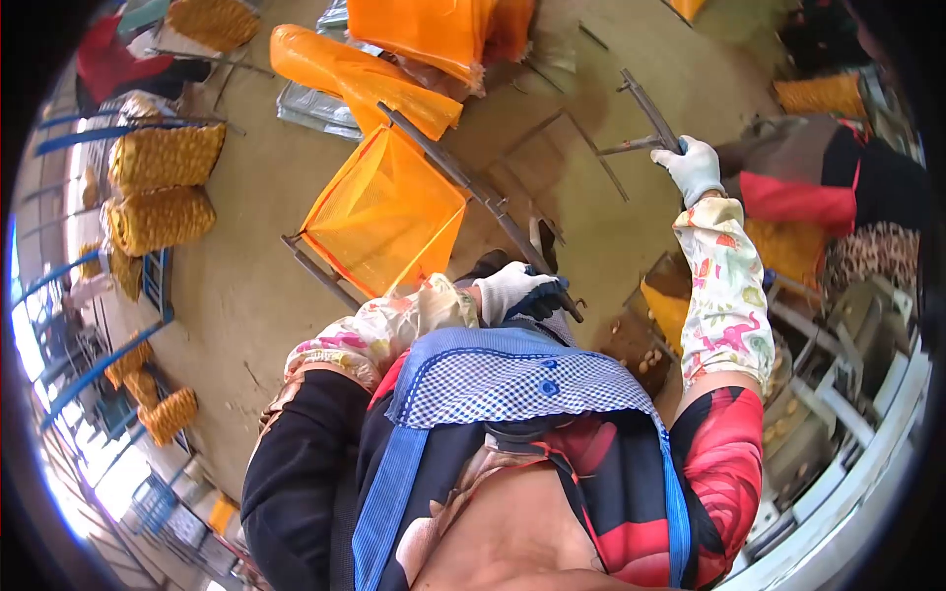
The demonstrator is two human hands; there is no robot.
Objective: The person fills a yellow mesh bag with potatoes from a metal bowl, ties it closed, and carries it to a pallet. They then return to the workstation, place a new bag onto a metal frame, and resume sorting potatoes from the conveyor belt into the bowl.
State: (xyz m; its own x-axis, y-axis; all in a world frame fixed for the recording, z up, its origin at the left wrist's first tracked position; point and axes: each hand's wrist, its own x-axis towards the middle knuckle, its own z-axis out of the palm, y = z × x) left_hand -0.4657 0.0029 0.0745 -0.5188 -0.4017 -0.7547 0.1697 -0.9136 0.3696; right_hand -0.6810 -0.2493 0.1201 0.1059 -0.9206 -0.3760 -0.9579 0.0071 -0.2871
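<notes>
My left hand [514,293], in a white and dark blue glove, is closed around the lower end of a long metal bar [473,192]. An orange mesh bag [389,212] is stretched open beside that bar, with another metal bar [320,271] at its lower left. Out to the right, my right hand [693,169], gloved in white, is wrapped round a separate metal frame [645,108] with a side arm. Patterned sleeves cover both forearms.
Orange mesh bags [424,34] lie at the top over grey plastic packs [320,108]. Filled sacks [163,182] stand at the left by blue frames. At the right, a bending person [798,172] is close to my right arm, above metal machinery [838,394].
</notes>
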